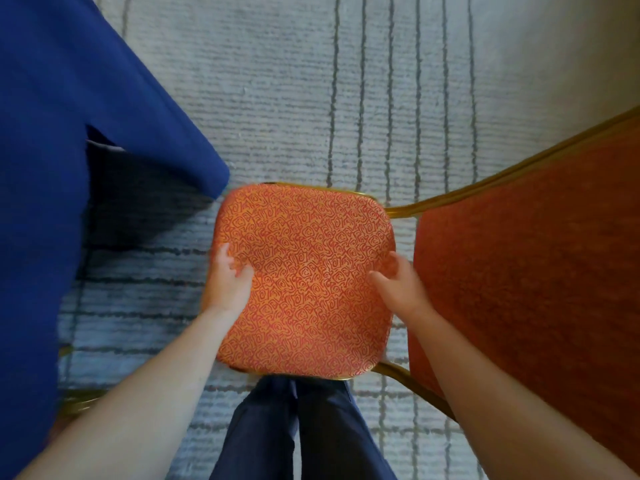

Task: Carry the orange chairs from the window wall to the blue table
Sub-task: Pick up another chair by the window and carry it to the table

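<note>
fabric with a red squiggle pattern covers the seat of the orange chair [308, 271], which lies in the middle of the view, seen from straight above; the left hand [230, 277] grips the seat's left edge, thumb on top of the cushion and fingers curled at the rim; the right hand [398, 280] holds the right edge the same way, thumb lying across the fabric, the fingers wrapped over the side and partly hidden, a little blurred; both bare forearms reach in from the bottom corners; the seat's near-left corner comes just beside the hanging corner of the blue surface [86, 116], whose cloth fills the left side of the view; whether they touch i cannot tell; to the right a plain orange-red backrest [526, 265] stands close against the seat, with gold frame [485, 183] rails running from it to the seat's right corners; a grey-blue carpet [294, 98] with dark lines lies beneath; dark blue trousers [304, 431] show below the seat's near edge; whether the chair's legs stand on the carpet or hang above it cannot be told
</note>
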A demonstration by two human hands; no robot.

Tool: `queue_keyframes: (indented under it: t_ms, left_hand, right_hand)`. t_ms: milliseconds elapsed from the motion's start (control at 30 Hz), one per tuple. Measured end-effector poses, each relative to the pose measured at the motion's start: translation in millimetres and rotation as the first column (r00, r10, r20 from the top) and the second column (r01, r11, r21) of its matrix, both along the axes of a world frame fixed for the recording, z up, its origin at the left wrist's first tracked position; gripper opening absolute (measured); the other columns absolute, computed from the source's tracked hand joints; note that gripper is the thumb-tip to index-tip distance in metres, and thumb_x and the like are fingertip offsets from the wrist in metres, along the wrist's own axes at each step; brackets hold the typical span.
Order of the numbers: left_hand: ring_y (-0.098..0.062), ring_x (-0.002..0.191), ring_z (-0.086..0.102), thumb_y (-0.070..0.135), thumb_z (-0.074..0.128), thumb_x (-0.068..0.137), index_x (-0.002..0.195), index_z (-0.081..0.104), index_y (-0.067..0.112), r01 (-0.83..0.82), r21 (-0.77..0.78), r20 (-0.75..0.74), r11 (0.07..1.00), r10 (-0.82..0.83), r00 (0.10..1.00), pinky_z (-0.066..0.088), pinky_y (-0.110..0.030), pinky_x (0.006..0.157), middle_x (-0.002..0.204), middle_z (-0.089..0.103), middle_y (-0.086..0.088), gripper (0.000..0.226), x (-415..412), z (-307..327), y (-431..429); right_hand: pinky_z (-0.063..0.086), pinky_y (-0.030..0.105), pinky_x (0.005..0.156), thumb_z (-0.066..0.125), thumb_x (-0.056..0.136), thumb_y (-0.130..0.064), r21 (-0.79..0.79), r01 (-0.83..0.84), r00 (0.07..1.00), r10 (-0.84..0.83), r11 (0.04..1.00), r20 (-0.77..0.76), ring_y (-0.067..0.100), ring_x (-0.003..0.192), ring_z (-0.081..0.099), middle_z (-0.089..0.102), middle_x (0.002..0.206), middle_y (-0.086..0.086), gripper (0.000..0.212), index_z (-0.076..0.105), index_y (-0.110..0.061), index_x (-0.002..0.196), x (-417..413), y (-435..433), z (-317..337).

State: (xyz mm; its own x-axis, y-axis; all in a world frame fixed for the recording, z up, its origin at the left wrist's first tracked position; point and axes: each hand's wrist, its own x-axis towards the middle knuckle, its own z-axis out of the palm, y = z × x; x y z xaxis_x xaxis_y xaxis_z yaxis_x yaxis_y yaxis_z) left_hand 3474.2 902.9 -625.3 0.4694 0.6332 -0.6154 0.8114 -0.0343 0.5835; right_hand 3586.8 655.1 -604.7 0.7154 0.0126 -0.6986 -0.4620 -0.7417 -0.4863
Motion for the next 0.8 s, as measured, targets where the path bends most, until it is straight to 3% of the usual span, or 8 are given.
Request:
queue_keyframes:
  t_ms: [100, 200, 333, 467, 567, 667, 733, 800]
  left_hand:
    - [-0.027, 0.104, 0.059, 0.016, 0.057, 0.093, 0.145, 0.035, 0.014, 0.048, -0.002, -0.001, 0.999, -0.048, 0.999, 0.046, -0.035, 0.09, 0.132, 0.054, -0.011, 0.057, 2.7, 45.1, -8.0]
    - [-0.022, 0.082, 0.056, 0.017, 0.057, 0.093, 0.143, 0.038, 0.014, 0.057, -0.034, 0.034, 0.998, -0.056, 0.998, 0.042, -0.028, 0.066, 0.12, 0.06, -0.009, 0.054, 6.0, 86.1, -16.1]
    - [-0.014, 0.064, 0.052, 0.014, 0.057, 0.092, 0.13, 0.045, 0.014, 0.067, -0.033, 0.084, 0.997, -0.064, 0.994, 0.043, -0.02, 0.058, 0.087, 0.058, 0.001, 0.039, 6.1, 144.4, -27.2]
    - [-0.018, 0.072, 0.056, 0.013, 0.058, 0.092, 0.135, 0.045, 0.003, 0.059, -0.025, 0.131, 0.998, -0.056, 0.99, 0.044, -0.027, 0.069, 0.097, 0.058, -0.007, 0.046, -0.5, 190.9, -36.8]
    - [-0.018, 0.075, 0.058, 0.015, 0.059, 0.092, 0.135, 0.046, 0.006, 0.037, 0.005, 0.138, 0.999, -0.037, 0.99, 0.043, -0.026, 0.066, 0.1, 0.06, -0.007, 0.046, -6.2, 216.7, -45.1]
    - [-0.021, 0.087, 0.063, 0.02, 0.059, 0.091, 0.137, 0.046, 0.011, 0.03, 0.015, 0.15, 0.999, -0.032, 0.988, 0.048, -0.028, 0.08, 0.102, 0.061, -0.003, 0.049, -9.8, 240.3, -54.2]
    - [-0.021, 0.091, 0.065, 0.024, 0.059, 0.089, 0.135, 0.047, 0.013, 0.044, 0.03, 0.172, 0.999, -0.048, 0.984, 0.051, -0.033, 0.089, 0.102, 0.062, -0.002, 0.049, -12.6, 257.0, -61.3]
    - [-0.021, 0.088, 0.065, 0.024, 0.06, 0.088, 0.135, 0.048, 0.012, 0.045, 0.037, 0.2, 0.998, -0.052, 0.978, 0.052, -0.036, 0.088, 0.099, 0.064, -0.001, 0.05, -15.1, 270.0, -68.2]
  right_hand:
    - [0.049, 0.046, 0.098, 0.07, 0.087, -0.019, 0.025, -0.072, 0.996, 0.07, 0.997, 0.054, 0.029, 0.116, 0.06, 0.059, 0.132, 0.014, 0.061, 0.046, -0.009, 0.142, -1.3, 3.9, 49.6]
    - [0.052, 0.046, 0.095, 0.069, 0.085, -0.027, 0.023, -0.141, 0.985, 0.138, 0.99, 0.102, 0.029, 0.113, 0.062, 0.06, 0.13, 0.011, 0.063, 0.048, -0.012, 0.142, 0.3, 5.7, 98.1]
    - [0.053, 0.043, 0.094, 0.068, 0.08, -0.039, 0.048, -0.255, 0.955, 0.244, 0.966, 0.17, 0.021, 0.108, 0.063, 0.061, 0.128, 0.005, 0.064, 0.051, -0.019, 0.138, 2.4, 6.3, 155.8]
    - [0.057, 0.045, 0.087, 0.068, 0.085, -0.036, 0.105, -0.295, 0.942, 0.271, 0.95, 0.198, 0.019, 0.093, 0.066, 0.063, 0.115, 0.002, 0.049, 0.05, -0.025, 0.129, 1.2, 5.1, 198.4]
    - [0.059, 0.04, 0.082, 0.068, 0.085, -0.041, 0.125, -0.36, 0.919, 0.328, 0.925, 0.22, 0.019, 0.096, 0.067, 0.051, 0.14, 0.007, 0.071, 0.039, -0.02, 0.146, 1.9, 1.1, 216.8]
    - [0.056, 0.03, 0.064, 0.066, 0.087, -0.035, 0.131, -0.406, 0.896, 0.366, 0.905, 0.251, 0.014, 0.077, 0.066, 0.046, 0.143, 0.008, 0.07, 0.035, -0.018, 0.148, 1.2, -3.3, 237.3]
    - [0.054, 0.029, 0.073, 0.066, 0.087, -0.034, 0.112, -0.446, 0.869, 0.399, 0.888, 0.294, 0.015, 0.087, 0.063, 0.045, 0.145, 0.009, 0.072, 0.035, -0.017, 0.15, 1.4, -9.9, 252.3]
    - [0.048, 0.028, 0.086, 0.067, 0.088, -0.034, 0.087, -0.487, 0.839, 0.438, 0.869, 0.324, 0.021, 0.108, 0.059, 0.044, 0.147, 0.012, 0.072, 0.035, -0.014, 0.15, 4.2, -17.8, 265.9]
